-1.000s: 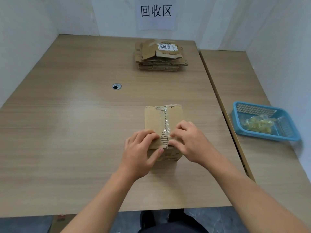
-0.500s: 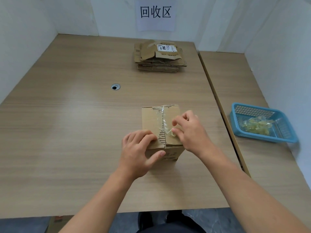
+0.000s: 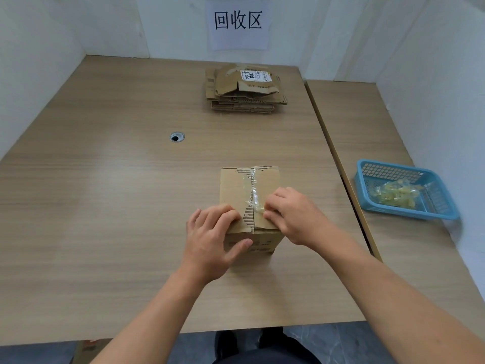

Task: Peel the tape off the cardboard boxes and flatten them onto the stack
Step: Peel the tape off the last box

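Mid-frame, gripping the box (image 3: 266, 183) at its near-left corner with the left hand (image 3: 210, 240), thumb on the front, and pinching with the right hand (image 3: 291, 216) the near end of the tape (image 3: 252, 187), laid lengthwise up-frame, away from that hand.

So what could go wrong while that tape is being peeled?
The tape pinched by the right hand looks crinkled and could snap, leaving a strip at the far end. It may also rip more paper off the box, whose seam is already ragged. If the left hand loosens, the box could lurch.
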